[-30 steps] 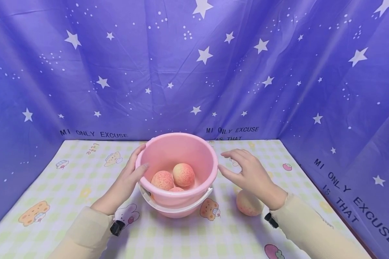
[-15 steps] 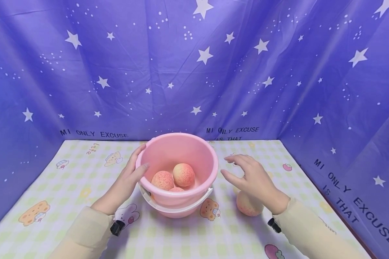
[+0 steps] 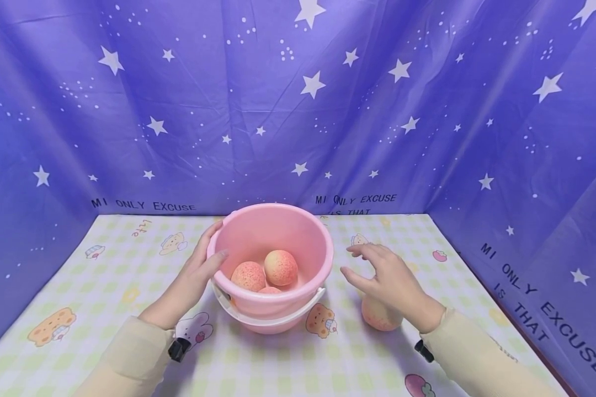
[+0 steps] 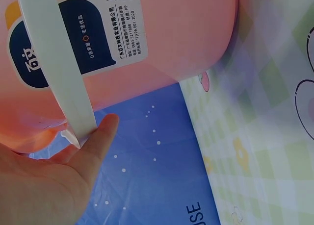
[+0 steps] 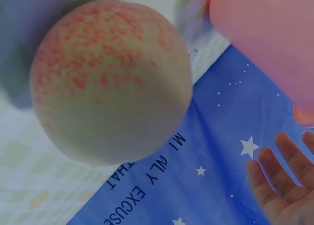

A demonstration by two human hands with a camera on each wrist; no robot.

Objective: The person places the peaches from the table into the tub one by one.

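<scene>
A pink bucket (image 3: 273,306) with a white handle (image 3: 258,321) stands on the table in the head view. Inside it lie three peaches (image 3: 281,268), the nearest one mostly hidden by the front wall. My left hand (image 3: 197,270) grips the bucket's left rim, thumb over the edge and fingers along the outside. To the right of the bucket, my right hand (image 3: 389,278) hovers with relaxed, parted fingers and holds nothing. Beneath it another peach (image 3: 381,315) sits on the tablecloth, partly covered by the hand; this peach looms large in the right wrist view.
A checked tablecloth (image 3: 104,292) with cartoon prints covers the table. Blue-purple curtains (image 3: 258,110) with white stars rise behind the table and along both sides. The bucket carries a printed label (image 4: 117,29) on its outer wall.
My right hand has moved down and slightly right, away from the bucket's rim and further over the loose peach. The left hand and the bucket have kept their places.
</scene>
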